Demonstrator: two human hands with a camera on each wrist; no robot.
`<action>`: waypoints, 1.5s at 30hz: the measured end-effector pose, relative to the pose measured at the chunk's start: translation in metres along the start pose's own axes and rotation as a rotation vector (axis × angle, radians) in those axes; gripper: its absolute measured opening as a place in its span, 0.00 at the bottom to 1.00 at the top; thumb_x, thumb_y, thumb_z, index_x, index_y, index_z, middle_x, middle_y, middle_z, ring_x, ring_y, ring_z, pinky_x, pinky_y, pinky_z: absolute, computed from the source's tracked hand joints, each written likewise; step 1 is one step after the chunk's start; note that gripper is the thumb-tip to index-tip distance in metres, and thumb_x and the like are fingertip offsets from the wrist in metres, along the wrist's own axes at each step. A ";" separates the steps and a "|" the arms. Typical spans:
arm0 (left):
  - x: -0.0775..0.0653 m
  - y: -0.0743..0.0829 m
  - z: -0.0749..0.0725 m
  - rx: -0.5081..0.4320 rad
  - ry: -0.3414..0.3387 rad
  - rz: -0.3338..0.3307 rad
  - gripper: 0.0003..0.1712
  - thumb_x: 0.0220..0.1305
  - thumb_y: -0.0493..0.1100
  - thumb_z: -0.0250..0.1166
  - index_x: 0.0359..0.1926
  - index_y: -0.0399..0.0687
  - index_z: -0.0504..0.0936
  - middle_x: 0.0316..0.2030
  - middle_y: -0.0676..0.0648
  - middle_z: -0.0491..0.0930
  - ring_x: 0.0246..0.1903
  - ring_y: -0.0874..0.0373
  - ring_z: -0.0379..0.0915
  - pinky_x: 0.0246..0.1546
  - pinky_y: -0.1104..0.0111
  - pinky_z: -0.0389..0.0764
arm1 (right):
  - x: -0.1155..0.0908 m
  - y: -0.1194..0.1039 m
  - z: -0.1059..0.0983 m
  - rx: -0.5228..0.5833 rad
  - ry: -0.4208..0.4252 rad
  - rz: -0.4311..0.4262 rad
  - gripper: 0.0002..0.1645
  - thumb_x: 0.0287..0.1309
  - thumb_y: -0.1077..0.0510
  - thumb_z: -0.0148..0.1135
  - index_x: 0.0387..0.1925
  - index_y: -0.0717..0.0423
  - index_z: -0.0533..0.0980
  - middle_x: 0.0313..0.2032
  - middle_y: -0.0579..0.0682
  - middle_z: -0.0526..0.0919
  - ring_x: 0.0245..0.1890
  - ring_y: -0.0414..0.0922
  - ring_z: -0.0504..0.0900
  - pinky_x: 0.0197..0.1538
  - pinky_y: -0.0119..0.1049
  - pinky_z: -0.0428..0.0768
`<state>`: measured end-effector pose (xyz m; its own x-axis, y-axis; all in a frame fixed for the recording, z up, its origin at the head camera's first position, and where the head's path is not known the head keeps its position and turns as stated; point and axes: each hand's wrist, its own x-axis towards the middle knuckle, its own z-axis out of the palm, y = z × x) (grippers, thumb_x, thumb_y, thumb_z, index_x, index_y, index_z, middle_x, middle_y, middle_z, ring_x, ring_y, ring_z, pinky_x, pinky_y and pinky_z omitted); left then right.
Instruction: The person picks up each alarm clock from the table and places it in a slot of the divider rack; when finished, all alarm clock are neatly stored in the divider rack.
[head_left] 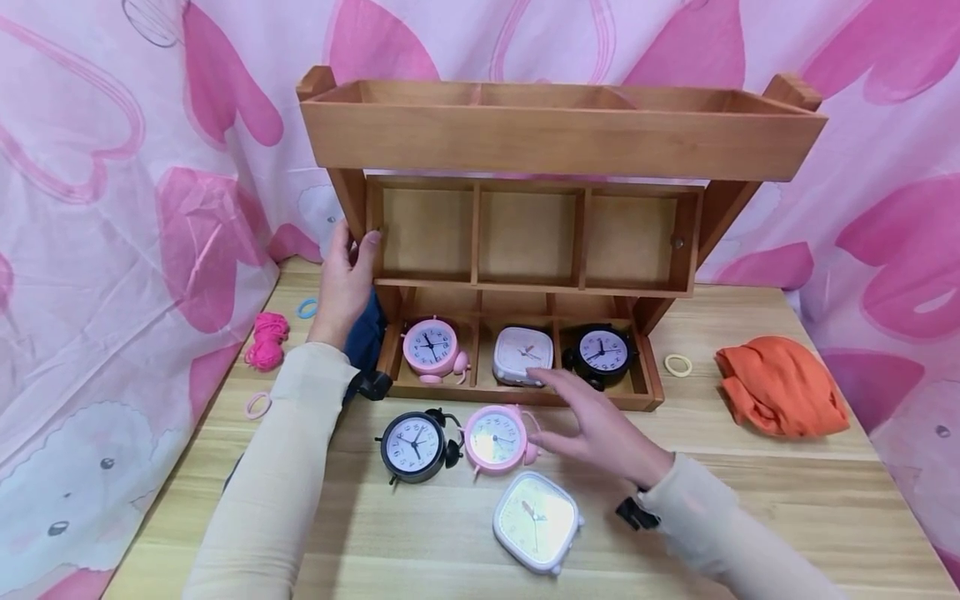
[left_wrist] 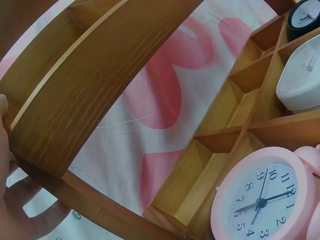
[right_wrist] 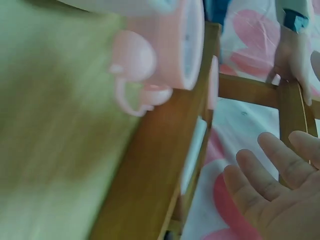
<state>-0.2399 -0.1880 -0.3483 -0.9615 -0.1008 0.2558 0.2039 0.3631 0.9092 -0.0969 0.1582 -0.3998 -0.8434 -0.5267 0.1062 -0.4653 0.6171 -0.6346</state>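
Note:
My left hand [head_left: 347, 283] grips the left side of a wooden tiered shelf [head_left: 555, 137] at its middle tray, thumb in front and fingers behind. My right hand [head_left: 600, 425] is held with fingers extended, above the table before the bottom tier, holding nothing. In that tier stand a pink alarm clock [head_left: 429, 346], a white alarm clock [head_left: 517, 353] and a black alarm clock [head_left: 602, 352]. On the table in front lie another black clock [head_left: 412, 446], a second pink clock [head_left: 495, 439] near my right fingertips, and a second white clock [head_left: 536, 521].
An orange cloth bundle [head_left: 780, 387] and a pale yellow ring [head_left: 678, 365] lie right of the shelf. To the left are pink yarn [head_left: 267, 340], a pink ring [head_left: 258, 406], a blue ring [head_left: 307, 307] and dark blue cloth [head_left: 367, 333]. Patterned pink curtain hangs behind.

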 end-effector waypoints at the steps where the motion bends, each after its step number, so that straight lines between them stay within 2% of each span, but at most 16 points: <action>1: 0.000 -0.001 0.000 0.000 0.000 -0.001 0.34 0.73 0.62 0.51 0.74 0.57 0.57 0.73 0.48 0.61 0.73 0.50 0.57 0.71 0.50 0.64 | -0.006 0.001 0.001 -0.013 -0.004 -0.012 0.50 0.54 0.40 0.71 0.74 0.46 0.59 0.71 0.51 0.66 0.70 0.52 0.66 0.69 0.56 0.67; 7: 0.001 -0.002 0.001 0.000 0.002 -0.010 0.35 0.73 0.62 0.50 0.73 0.57 0.56 0.73 0.49 0.61 0.73 0.50 0.57 0.70 0.50 0.65 | -0.036 0.006 0.017 -0.082 -0.029 -0.052 0.55 0.48 0.39 0.74 0.73 0.52 0.60 0.68 0.53 0.69 0.68 0.52 0.69 0.68 0.53 0.70; 14: 0.000 -0.001 0.000 -0.003 0.000 -0.011 0.34 0.73 0.60 0.51 0.74 0.56 0.56 0.73 0.48 0.60 0.73 0.49 0.57 0.70 0.49 0.63 | -0.063 0.008 0.040 -0.095 -0.066 -0.069 0.60 0.43 0.32 0.74 0.72 0.54 0.61 0.67 0.49 0.70 0.67 0.49 0.68 0.67 0.52 0.71; 18: 0.001 0.000 0.000 0.001 0.000 -0.008 0.34 0.74 0.60 0.51 0.74 0.56 0.56 0.73 0.48 0.60 0.73 0.50 0.56 0.71 0.49 0.63 | -0.076 0.005 0.051 -0.093 -0.106 -0.014 0.66 0.38 0.24 0.71 0.73 0.50 0.59 0.68 0.44 0.67 0.68 0.46 0.66 0.66 0.55 0.70; 22: 0.000 0.000 0.000 0.006 0.005 -0.002 0.34 0.73 0.60 0.51 0.74 0.56 0.56 0.73 0.48 0.60 0.73 0.51 0.56 0.71 0.50 0.63 | -0.082 0.002 0.059 -0.081 -0.130 0.017 0.72 0.33 0.24 0.74 0.75 0.51 0.56 0.68 0.44 0.66 0.69 0.47 0.65 0.66 0.57 0.69; 28: 0.000 0.000 0.001 0.013 0.006 -0.009 0.35 0.73 0.62 0.50 0.74 0.57 0.56 0.73 0.48 0.60 0.73 0.50 0.57 0.70 0.49 0.64 | -0.088 0.000 0.064 -0.081 -0.250 0.070 0.73 0.36 0.28 0.75 0.77 0.49 0.49 0.70 0.45 0.63 0.70 0.49 0.62 0.68 0.59 0.65; 31: 0.000 0.000 0.001 0.008 0.007 -0.005 0.35 0.72 0.63 0.50 0.74 0.57 0.56 0.73 0.48 0.61 0.73 0.49 0.57 0.70 0.49 0.64 | -0.090 0.000 0.065 -0.097 -0.275 0.077 0.73 0.38 0.28 0.74 0.78 0.48 0.46 0.71 0.45 0.62 0.70 0.48 0.61 0.69 0.59 0.64; 36: 0.000 -0.001 0.001 0.011 0.012 0.003 0.35 0.72 0.63 0.50 0.73 0.58 0.57 0.72 0.48 0.61 0.72 0.49 0.58 0.70 0.49 0.65 | -0.092 0.000 0.067 -0.101 -0.269 0.073 0.69 0.42 0.30 0.73 0.78 0.48 0.47 0.70 0.41 0.63 0.68 0.45 0.63 0.68 0.57 0.66; 41: 0.000 -0.002 0.001 0.008 0.002 -0.007 0.35 0.72 0.64 0.50 0.74 0.58 0.56 0.73 0.49 0.61 0.73 0.50 0.58 0.69 0.49 0.65 | -0.093 -0.004 0.063 -0.050 -0.281 0.125 0.65 0.45 0.29 0.70 0.77 0.46 0.49 0.70 0.37 0.63 0.66 0.41 0.65 0.66 0.55 0.69; 43: 0.000 -0.002 0.002 0.003 0.004 -0.003 0.34 0.73 0.62 0.50 0.74 0.58 0.57 0.73 0.49 0.61 0.73 0.49 0.58 0.69 0.49 0.65 | -0.092 -0.006 0.058 -0.054 -0.219 0.102 0.67 0.42 0.31 0.72 0.77 0.47 0.50 0.71 0.39 0.63 0.66 0.41 0.66 0.65 0.55 0.71; 45: 0.001 -0.002 0.001 0.000 0.006 0.000 0.34 0.73 0.60 0.51 0.74 0.57 0.57 0.73 0.48 0.61 0.73 0.49 0.58 0.70 0.48 0.64 | -0.089 -0.009 0.048 -0.067 -0.109 0.055 0.70 0.38 0.34 0.76 0.77 0.49 0.50 0.71 0.42 0.64 0.66 0.43 0.68 0.64 0.54 0.74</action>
<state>-0.2410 -0.1874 -0.3500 -0.9603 -0.1059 0.2580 0.2042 0.3632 0.9091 -0.0044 0.1718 -0.4401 -0.8357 -0.5489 -0.0137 -0.4387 0.6825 -0.5846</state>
